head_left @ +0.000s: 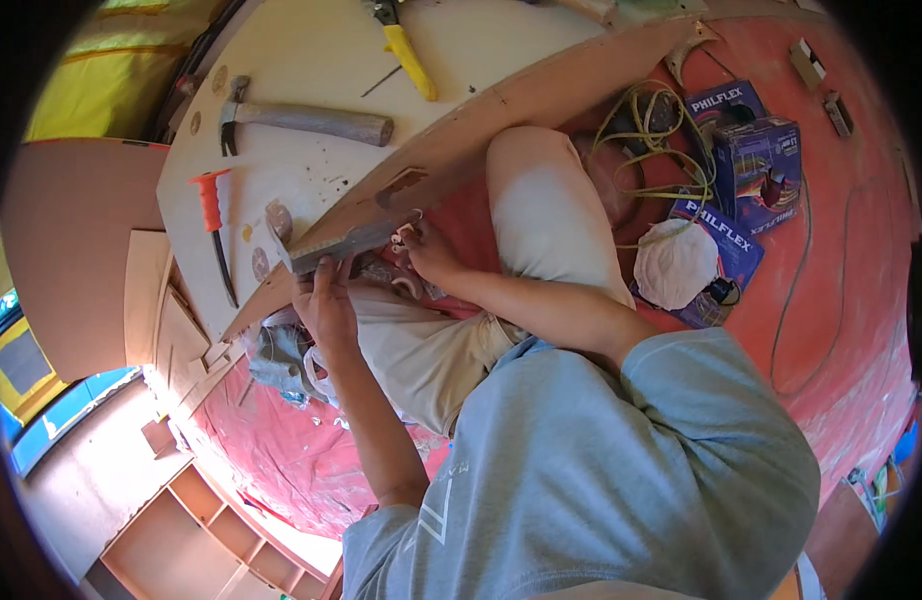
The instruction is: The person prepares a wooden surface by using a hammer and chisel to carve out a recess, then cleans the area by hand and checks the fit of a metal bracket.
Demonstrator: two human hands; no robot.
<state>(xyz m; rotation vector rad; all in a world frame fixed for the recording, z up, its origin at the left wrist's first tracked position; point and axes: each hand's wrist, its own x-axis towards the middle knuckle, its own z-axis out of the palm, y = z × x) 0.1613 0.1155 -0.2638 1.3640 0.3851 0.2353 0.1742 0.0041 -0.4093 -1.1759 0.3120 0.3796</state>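
Note:
My left hand [326,295] grips a narrow grey strip [331,250] from below, along the lower edge of a long brown wooden board [571,75]. My right hand [429,255] is closed at the fingertips around small pale pieces [403,237], just right of the strip. More small, hard-to-identify items lie under my hands. On the pale board [291,60] behind rest a claw hammer [311,121], an orange-handled pry tool [210,205] and a yellow-handled tool [411,62].
My bent legs rest on a red surface [811,330]. Purple boxes [756,160], a coil of yellow cord [641,125] and a white round bundle [671,268] sit at the right. Wooden panels [91,250] stand at the left, and an open wooden compartment frame [181,540] is below.

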